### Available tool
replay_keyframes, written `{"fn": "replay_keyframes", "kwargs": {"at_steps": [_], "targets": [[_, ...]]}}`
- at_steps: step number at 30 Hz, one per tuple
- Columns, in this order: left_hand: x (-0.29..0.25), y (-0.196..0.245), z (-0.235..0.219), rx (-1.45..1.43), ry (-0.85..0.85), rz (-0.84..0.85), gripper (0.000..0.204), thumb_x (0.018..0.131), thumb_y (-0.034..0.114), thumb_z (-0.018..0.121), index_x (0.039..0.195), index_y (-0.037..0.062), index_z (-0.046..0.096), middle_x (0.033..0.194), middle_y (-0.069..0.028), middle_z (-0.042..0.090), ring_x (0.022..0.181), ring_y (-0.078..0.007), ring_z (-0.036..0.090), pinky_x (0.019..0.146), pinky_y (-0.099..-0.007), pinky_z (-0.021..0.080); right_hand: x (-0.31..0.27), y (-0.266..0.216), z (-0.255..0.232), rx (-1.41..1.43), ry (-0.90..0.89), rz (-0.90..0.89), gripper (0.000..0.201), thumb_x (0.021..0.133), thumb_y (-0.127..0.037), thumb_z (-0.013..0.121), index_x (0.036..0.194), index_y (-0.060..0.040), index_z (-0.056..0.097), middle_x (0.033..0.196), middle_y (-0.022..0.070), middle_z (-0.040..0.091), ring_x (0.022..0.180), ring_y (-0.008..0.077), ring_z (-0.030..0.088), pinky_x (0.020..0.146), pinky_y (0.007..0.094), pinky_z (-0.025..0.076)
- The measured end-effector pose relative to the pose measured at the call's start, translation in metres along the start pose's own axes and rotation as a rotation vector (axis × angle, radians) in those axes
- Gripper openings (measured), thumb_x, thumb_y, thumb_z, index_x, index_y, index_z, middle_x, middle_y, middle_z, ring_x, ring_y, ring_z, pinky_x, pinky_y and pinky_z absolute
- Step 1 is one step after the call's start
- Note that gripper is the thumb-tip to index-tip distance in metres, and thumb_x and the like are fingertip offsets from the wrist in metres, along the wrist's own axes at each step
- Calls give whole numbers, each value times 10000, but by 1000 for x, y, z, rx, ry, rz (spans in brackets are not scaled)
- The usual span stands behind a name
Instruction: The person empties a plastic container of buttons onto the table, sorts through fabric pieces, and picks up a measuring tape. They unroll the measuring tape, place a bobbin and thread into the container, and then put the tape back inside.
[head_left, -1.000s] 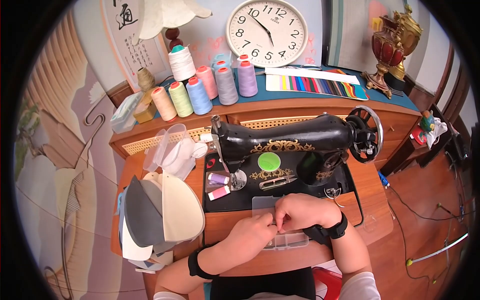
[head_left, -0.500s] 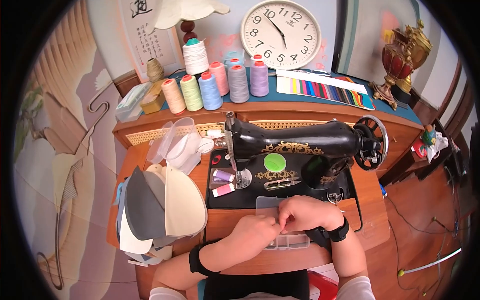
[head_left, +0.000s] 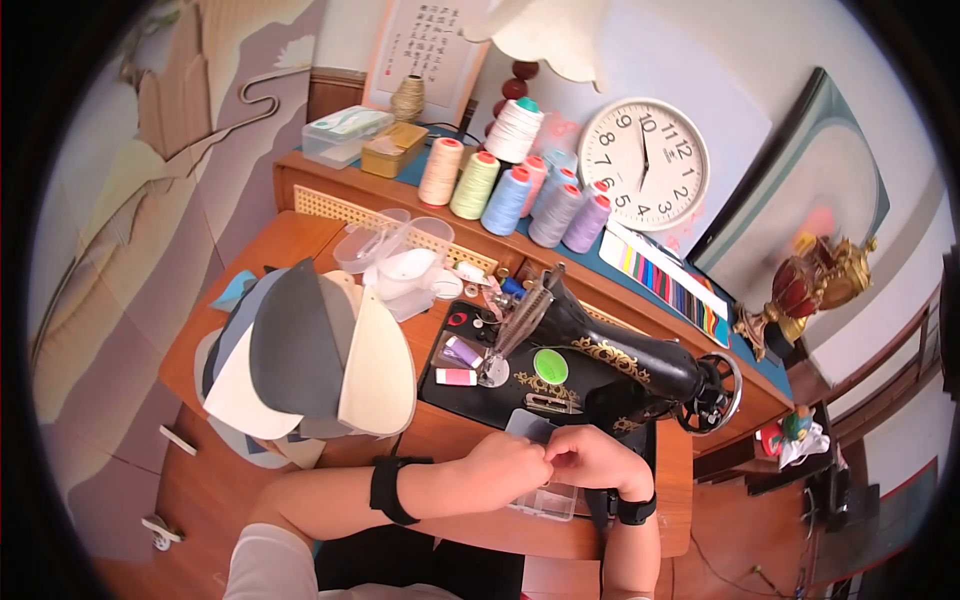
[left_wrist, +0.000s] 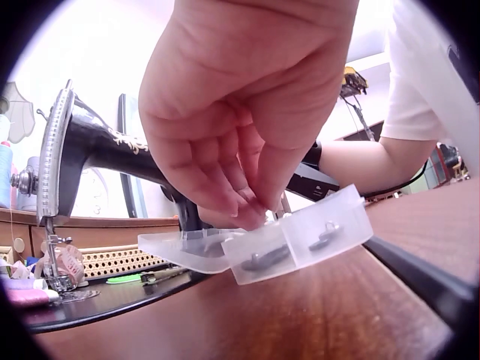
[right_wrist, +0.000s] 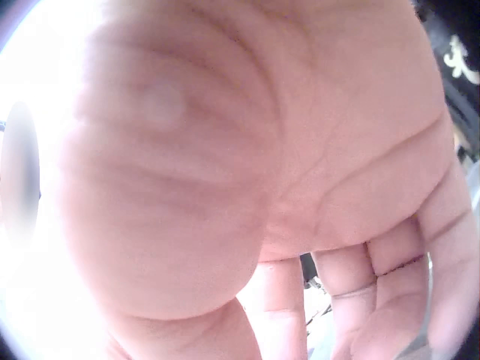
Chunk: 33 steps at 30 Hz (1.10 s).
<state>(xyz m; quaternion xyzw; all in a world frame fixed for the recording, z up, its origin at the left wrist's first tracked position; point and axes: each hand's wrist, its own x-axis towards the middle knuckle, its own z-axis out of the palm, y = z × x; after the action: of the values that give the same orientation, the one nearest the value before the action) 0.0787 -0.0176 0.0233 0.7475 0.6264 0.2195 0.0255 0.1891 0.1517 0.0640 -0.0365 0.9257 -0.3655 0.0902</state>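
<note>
Both hands meet over a clear compartment box (head_left: 545, 503) at the table's front, with its lid raised at the back. Small dark metal pieces lie inside the box in the left wrist view. My left hand (head_left: 497, 470) has its fingers bent, thumb and fingertips drawn together close over the box (left_wrist: 300, 240). The right hand (head_left: 592, 460) comes from the other side with bent fingers, its fingertips right at the left hand's. What the fingertips hold is hidden; I cannot tell. In the right wrist view the palm (right_wrist: 262, 150) covers most of the frame.
A black sewing machine (head_left: 640, 350) stands just behind the hands, with a green disc (head_left: 550, 366), thread snips (head_left: 553, 403) and small thread spools (head_left: 456, 376) on its bed. Fabric pieces (head_left: 300, 350) hang at the left. Thread cones (head_left: 510, 200) and a clock (head_left: 644, 163) stand behind.
The head view has swung left and tilted, so the scene appears rotated. Both hands stay together over the box, with only slight finger movement.
</note>
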Motion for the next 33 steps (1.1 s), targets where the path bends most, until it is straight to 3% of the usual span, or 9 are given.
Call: {"fn": "replay_keyframes", "kwargs": {"at_steps": [4, 8, 12, 15, 18, 20, 24, 28, 33], "targets": [[-8, 13, -38, 12, 49, -85, 174, 712, 60, 635, 882, 31, 616, 803, -106, 622, 743, -278, 651, 631, -359, 527, 5, -42, -10, -175, 23, 10, 144, 708, -89, 716, 774, -3, 621, 649, 103, 544, 580, 236, 553, 541, 319, 425], [-44, 21, -113, 30, 104, -87, 136, 752, 97, 634, 878, 49, 619, 766, -103, 618, 750, -275, 650, 624, -378, 516, 22, -78, -17, -290, 13, -16, 104, 730, -98, 667, 813, -35, 671, 728, 120, 624, 626, 247, 608, 575, 320, 483], [-58, -13, -183, 152, 87, -239, 112, 785, 158, 649, 854, 69, 644, 784, -134, 625, 771, -323, 638, 652, -416, 508, 69, -98, 2, -299, 176, -144, 110, 734, -89, 674, 833, -41, 670, 693, 105, 605, 621, 252, 596, 574, 347, 473], [-49, -78, -189, 275, 143, -449, 179, 734, 183, 720, 872, 78, 678, 843, -139, 655, 825, -333, 645, 724, -439, 510, 122, -106, 20, -321, 285, -194, 135, 744, -72, 667, 873, -33, 669, 674, 106, 590, 622, 254, 603, 576, 346, 479], [-49, -142, -175, 364, 198, -489, 226, 704, 196, 756, 891, 82, 700, 852, -144, 665, 860, -325, 648, 778, -429, 505, 175, -102, 28, -330, 423, -89, 118, 729, -94, 631, 834, -58, 673, 758, 144, 647, 744, 336, 636, 688, 419, 509], [-50, -159, -169, 383, 54, -549, 233, 704, 212, 763, 887, 80, 707, 874, -144, 673, 878, -322, 648, 799, -410, 501, 205, -83, 31, -291, 509, 123, 174, 718, -100, 633, 882, -52, 665, 863, 171, 667, 844, 348, 646, 765, 416, 517], [-49, -171, -153, 376, -59, -492, 213, 714, 200, 747, 893, 90, 712, 855, -152, 674, 860, -314, 652, 772, -409, 506, 227, -59, 31, -199, 496, 310, 293, 719, -127, 653, 996, -32, 638, 999, 196, 658, 965, 334, 630, 836, 401, 505], [-46, -177, -143, 448, -117, -514, 160, 725, 191, 728, 845, 87, 705, 812, -150, 671, 831, -321, 655, 738, -415, 509, 225, -55, 40, -177, 533, 370, 277, 725, -121, 647, 988, -33, 639, 1011, 199, 649, 965, 335, 629, 837, 403, 506], [-67, -187, -168, 474, -13, -482, 103, 726, 159, 690, 766, 66, 675, 778, -159, 659, 777, -332, 650, 691, -432, 508, 229, -45, 44, -249, 542, 354, 296, 747, -86, 614, 1033, -13, 618, 1052, 241, 610, 982, 373, 614, 848, 413, 508]]}}
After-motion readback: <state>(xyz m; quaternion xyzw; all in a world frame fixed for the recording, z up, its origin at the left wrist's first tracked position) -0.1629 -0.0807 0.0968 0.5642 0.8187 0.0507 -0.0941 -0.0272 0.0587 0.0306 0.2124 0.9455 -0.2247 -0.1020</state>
